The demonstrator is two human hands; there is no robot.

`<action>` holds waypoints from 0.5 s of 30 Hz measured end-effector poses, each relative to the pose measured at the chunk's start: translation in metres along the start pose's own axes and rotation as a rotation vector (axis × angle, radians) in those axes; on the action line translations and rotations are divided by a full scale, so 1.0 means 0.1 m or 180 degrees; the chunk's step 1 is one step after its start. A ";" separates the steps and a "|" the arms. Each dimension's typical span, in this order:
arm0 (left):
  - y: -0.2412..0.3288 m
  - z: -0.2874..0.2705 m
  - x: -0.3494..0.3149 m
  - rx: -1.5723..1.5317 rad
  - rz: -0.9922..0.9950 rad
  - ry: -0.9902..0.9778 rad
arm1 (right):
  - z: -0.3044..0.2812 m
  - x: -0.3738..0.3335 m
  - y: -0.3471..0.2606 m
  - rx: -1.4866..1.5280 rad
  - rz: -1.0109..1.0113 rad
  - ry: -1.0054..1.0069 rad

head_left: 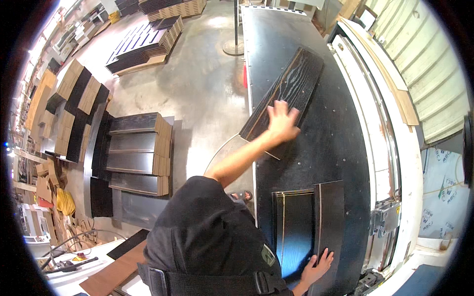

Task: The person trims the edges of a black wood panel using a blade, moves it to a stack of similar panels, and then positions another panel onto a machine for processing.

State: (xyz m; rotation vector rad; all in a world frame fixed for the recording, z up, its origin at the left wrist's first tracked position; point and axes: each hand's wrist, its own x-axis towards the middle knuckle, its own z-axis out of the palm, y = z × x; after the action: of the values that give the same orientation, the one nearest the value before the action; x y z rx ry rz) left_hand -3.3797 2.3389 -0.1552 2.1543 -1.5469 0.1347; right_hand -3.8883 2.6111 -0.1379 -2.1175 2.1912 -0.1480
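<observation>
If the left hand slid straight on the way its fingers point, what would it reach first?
The left hand lies flat on the dark wood-grain board, fingers pointing along it. It would probably just slide along the board toward its far end, then onto the black table.

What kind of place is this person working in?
Most likely a woodworking or furniture-panel workshop. Stacks of dark panels stand on a concrete floor, a long black machine table fills the right side, and the left hand presses a dark wood-grain board onto it.
</observation>
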 end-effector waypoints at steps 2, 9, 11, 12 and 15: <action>0.54 -0.14 -0.24 -0.0806 0.0829 -0.0256 | -0.05 0.22 0.15 0.0335 0.0046 -0.0220; 1.80 0.24 -0.89 -0.0924 0.2335 -0.2064 | 0.22 0.39 0.52 -0.0100 0.0313 -0.0261; 1.87 0.36 -1.04 -0.0625 0.2584 -0.1898 | 0.27 0.21 0.63 -0.0141 0.0597 -0.0173; 2.01 0.31 -0.98 -0.0560 0.2844 -0.1912 | 0.20 0.15 0.73 0.0110 0.0208 0.0250; 2.14 0.31 -0.89 -0.0915 0.3077 -0.1691 | 0.03 0.18 0.68 0.0218 0.0247 0.0541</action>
State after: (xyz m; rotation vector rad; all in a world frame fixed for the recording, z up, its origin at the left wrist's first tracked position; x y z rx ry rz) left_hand -3.6127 2.3505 -0.1445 1.1058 -2.6030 -0.3552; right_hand -3.9561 2.5955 -0.1503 -2.0498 2.3196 -0.4052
